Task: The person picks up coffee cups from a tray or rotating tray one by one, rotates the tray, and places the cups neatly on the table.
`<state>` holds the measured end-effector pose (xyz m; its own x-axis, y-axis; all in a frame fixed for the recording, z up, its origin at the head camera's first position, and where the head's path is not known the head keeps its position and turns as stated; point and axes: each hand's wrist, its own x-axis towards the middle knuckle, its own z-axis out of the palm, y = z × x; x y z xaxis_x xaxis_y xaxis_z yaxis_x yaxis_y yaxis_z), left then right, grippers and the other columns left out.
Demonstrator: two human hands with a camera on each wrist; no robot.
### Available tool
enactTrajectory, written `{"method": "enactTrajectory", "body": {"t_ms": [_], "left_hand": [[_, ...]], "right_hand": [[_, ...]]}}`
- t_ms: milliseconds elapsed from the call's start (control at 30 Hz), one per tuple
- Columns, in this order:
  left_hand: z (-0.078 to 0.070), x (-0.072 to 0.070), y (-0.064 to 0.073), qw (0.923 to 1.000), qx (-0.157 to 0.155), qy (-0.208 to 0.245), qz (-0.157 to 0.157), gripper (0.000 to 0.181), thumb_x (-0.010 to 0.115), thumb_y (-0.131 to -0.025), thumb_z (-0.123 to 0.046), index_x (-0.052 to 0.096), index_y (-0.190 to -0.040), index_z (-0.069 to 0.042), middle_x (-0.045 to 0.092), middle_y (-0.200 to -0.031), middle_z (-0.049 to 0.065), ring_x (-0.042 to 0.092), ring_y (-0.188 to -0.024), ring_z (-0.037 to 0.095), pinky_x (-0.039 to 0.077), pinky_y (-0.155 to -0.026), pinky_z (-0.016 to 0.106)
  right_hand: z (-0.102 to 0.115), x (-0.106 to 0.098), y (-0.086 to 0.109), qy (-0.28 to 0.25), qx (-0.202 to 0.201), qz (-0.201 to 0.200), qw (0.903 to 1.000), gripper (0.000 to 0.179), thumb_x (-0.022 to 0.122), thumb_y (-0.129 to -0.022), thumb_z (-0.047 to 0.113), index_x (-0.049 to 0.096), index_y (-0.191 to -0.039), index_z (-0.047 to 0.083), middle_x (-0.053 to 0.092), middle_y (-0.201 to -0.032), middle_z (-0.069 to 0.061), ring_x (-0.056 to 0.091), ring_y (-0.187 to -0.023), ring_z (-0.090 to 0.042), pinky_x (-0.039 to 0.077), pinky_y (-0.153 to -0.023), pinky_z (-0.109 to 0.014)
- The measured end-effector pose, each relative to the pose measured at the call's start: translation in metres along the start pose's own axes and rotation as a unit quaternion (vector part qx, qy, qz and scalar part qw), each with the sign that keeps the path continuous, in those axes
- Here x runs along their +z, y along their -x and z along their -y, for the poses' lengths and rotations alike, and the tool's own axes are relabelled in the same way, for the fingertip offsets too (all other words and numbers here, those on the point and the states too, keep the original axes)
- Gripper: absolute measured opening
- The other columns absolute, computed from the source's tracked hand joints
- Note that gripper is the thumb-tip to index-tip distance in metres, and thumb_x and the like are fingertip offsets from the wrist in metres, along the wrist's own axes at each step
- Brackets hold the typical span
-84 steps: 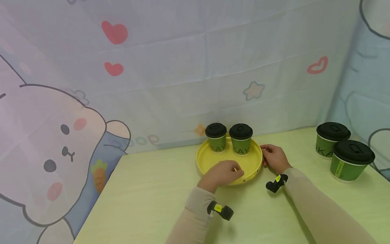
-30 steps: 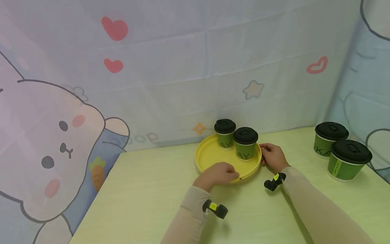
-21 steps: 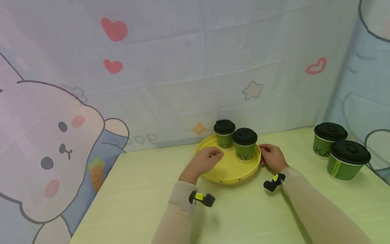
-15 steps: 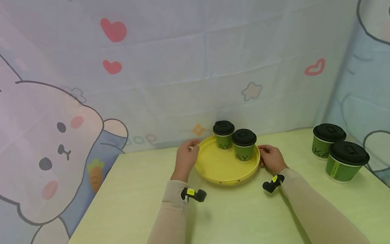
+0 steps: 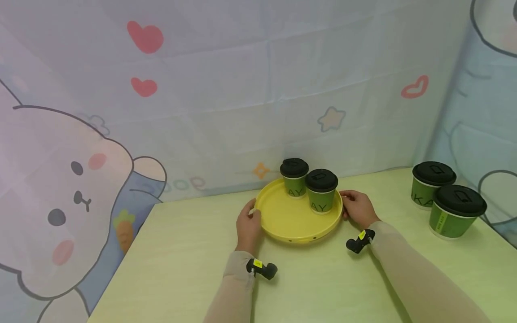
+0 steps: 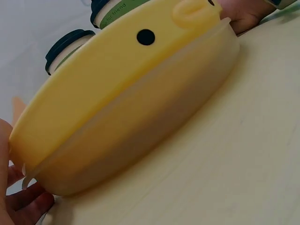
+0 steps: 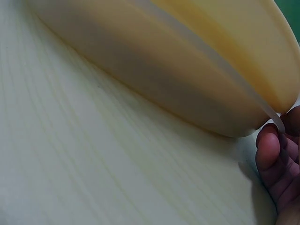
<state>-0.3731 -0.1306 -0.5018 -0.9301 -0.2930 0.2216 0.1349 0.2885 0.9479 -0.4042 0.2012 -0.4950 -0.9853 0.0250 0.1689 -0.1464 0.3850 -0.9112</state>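
A round yellow tray [image 5: 278, 220] with a low raised rim sits on the table. Two green paper cups with black lids, a rear cup [image 5: 296, 185] and a front cup [image 5: 321, 199], stand upright on its back right part. My left hand [image 5: 247, 226] grips the tray's left side, fingers tucked under its rim. On the opposite side my right hand [image 5: 359, 210] holds the rim with curled fingers [image 7: 269, 150]. From the left wrist, the tray's side shows a black dot and a beak-like bump, above a paler, translucent lower part [image 6: 154, 126].
Two more lidded green cups, a rear one [image 5: 423, 193] and a larger-looking front one [image 5: 452, 222], stand on the table at the right. A printed cloth [image 5: 226, 89] hangs behind the pale yellow-green table [image 5: 177, 260].
My left hand has gone from the tray's front round to its left side. Both cups on the tray have shifted rightward, the right one also nearer. My right hand has stayed at the right rim.
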Motion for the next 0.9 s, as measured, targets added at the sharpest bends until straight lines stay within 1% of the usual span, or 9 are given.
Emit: {"method": "enactTrajectory", "body": {"t_ms": [367,433,533,600,667,733,800,867,900], "left_hand": [[-0.001,0.001,0.004,0.9995,0.014,-0.011,-0.025,0.037,0.054,-0.098,-0.015,0.069,-0.132,-0.015,0.060,-0.140,0.009,0.059,-0.114,0.027,0.047,-0.099,0.045],[0.000,0.001,0.005,0.9993,0.020,-0.010,-0.029,0.036,0.055,-0.098,-0.015,0.069,-0.131,-0.015,0.061,-0.138,0.009,0.060,-0.111,0.027,0.047,-0.097,0.045],[0.003,0.002,0.005,0.9991,0.025,-0.011,-0.032,0.035,0.055,-0.098,-0.015,0.070,-0.130,-0.014,0.062,-0.137,0.009,0.060,-0.108,0.025,0.048,-0.095,0.043],[0.003,0.003,0.005,0.9993,0.022,-0.008,-0.029,0.035,0.055,-0.098,-0.015,0.070,-0.130,-0.015,0.062,-0.137,0.008,0.060,-0.107,0.024,0.047,-0.095,0.042],[0.004,0.004,0.006,0.9994,0.020,-0.007,-0.027,0.035,0.055,-0.098,-0.015,0.070,-0.130,-0.016,0.062,-0.137,0.007,0.059,-0.106,0.024,0.047,-0.095,0.042],[0.003,0.004,0.005,0.9995,0.016,-0.004,-0.025,0.035,0.055,-0.098,-0.016,0.070,-0.130,-0.017,0.062,-0.137,0.007,0.059,-0.107,0.024,0.047,-0.095,0.042],[0.003,0.003,0.005,0.9996,0.013,-0.004,-0.024,0.035,0.055,-0.098,-0.017,0.070,-0.131,-0.018,0.061,-0.138,0.006,0.059,-0.109,0.024,0.047,-0.097,0.043],[0.002,0.003,0.005,0.9997,0.010,-0.004,-0.022,0.035,0.055,-0.099,-0.018,0.069,-0.131,-0.018,0.061,-0.139,0.006,0.059,-0.111,0.024,0.047,-0.098,0.044],[0.002,0.002,0.005,0.9997,0.009,-0.004,-0.021,0.036,0.055,-0.099,-0.018,0.069,-0.131,-0.018,0.060,-0.139,0.006,0.059,-0.111,0.024,0.047,-0.099,0.044]], "right_hand": [[0.000,0.001,-0.002,0.002,0.004,0.008,1.0000,0.041,0.048,-0.107,0.022,0.056,-0.134,-0.007,0.063,-0.089,-0.012,0.059,-0.058,-0.015,0.051,-0.058,-0.028],[0.001,-0.003,-0.005,-0.010,0.025,0.032,0.9991,0.041,0.048,-0.107,0.021,0.055,-0.134,-0.009,0.063,-0.086,-0.012,0.060,-0.059,-0.015,0.053,-0.059,-0.029],[0.012,-0.015,-0.013,-0.016,0.083,0.067,0.9941,0.043,0.047,-0.105,0.021,0.053,-0.133,-0.011,0.063,-0.086,-0.010,0.063,-0.064,-0.016,0.056,-0.062,-0.031],[0.028,-0.028,-0.018,0.001,0.108,0.078,0.9912,0.044,0.047,-0.104,0.024,0.054,-0.129,-0.011,0.063,-0.092,-0.013,0.065,-0.071,-0.019,0.058,-0.065,-0.033],[0.055,-0.038,-0.022,0.029,0.115,0.078,0.9898,0.046,0.044,-0.103,0.027,0.053,-0.126,-0.011,0.061,-0.103,-0.019,0.067,-0.083,-0.028,0.059,-0.070,-0.037],[0.087,-0.046,-0.025,0.052,0.106,0.089,0.9890,0.054,0.043,-0.103,0.033,0.047,-0.135,-0.011,0.054,-0.124,-0.029,0.064,-0.103,-0.041,0.060,-0.076,-0.040],[0.119,-0.048,-0.028,0.075,0.100,0.109,0.9862,0.067,0.042,-0.104,0.041,0.036,-0.147,-0.011,0.039,-0.146,-0.034,0.054,-0.120,-0.051,0.060,-0.077,-0.043],[0.148,-0.046,-0.031,0.102,0.104,0.136,0.9800,0.079,0.043,-0.103,0.047,0.022,-0.155,-0.008,0.024,-0.157,-0.034,0.046,-0.127,-0.055,0.060,-0.077,-0.044],[0.160,-0.043,-0.032,0.126,0.104,0.147,0.9756,0.083,0.044,-0.102,0.050,0.018,-0.157,-0.007,0.021,-0.159,-0.032,0.051,-0.120,-0.054,0.060,-0.076,-0.044]]}}
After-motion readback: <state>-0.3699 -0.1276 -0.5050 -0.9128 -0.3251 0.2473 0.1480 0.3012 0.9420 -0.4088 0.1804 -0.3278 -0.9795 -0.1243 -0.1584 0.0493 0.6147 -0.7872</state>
